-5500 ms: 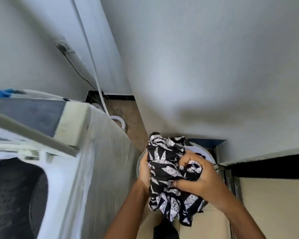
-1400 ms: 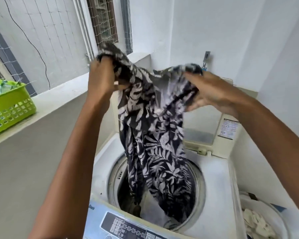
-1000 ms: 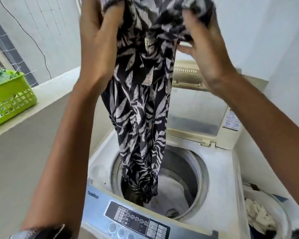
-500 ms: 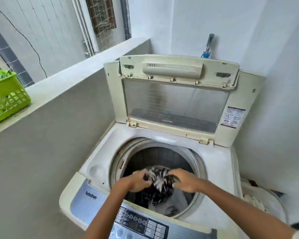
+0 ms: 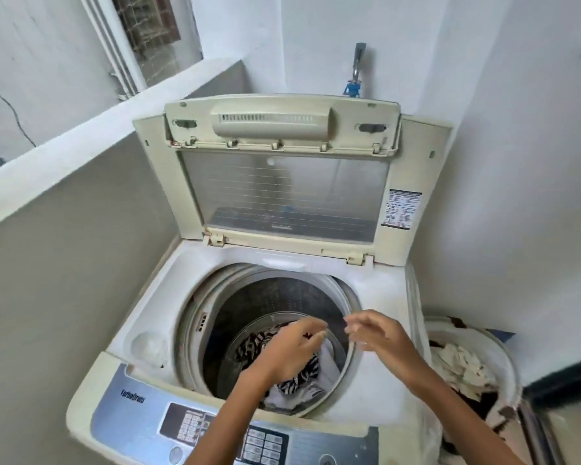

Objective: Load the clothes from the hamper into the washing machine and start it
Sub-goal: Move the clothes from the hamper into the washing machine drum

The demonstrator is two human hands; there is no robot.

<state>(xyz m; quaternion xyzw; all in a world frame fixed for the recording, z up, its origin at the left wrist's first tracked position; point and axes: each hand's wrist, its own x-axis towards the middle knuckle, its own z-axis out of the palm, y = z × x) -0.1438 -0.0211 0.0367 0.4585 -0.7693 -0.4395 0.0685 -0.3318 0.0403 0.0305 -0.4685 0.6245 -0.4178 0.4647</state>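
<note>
A top-loading washing machine (image 5: 168, 290) stands open, its lid (image 5: 282, 182) tilted back against the wall. Down in the drum (image 5: 282, 297) lies the black-and-white leaf-print garment (image 5: 252, 345) on some white cloth (image 5: 327, 364). My left hand (image 5: 291, 349) hovers over the drum mouth with relaxed fingers, holding nothing. My right hand (image 5: 376, 335) is beside it over the drum's right rim, fingers loose and empty. The white hamper (image 5: 503, 357) stands on the floor to the machine's right, with cream and dark clothes (image 5: 460, 364) inside.
The control panel (image 5: 235, 431) with its buttons runs along the machine's front edge. A grey half-wall with a white ledge (image 5: 81, 146) borders the left side. A tap (image 5: 356, 72) sticks out of the wall behind the lid. A white wall closes in the right.
Both hands have let go of the leaf-print garment, which now lies in the drum. The hands have lifted slightly and opened above the drum mouth.
</note>
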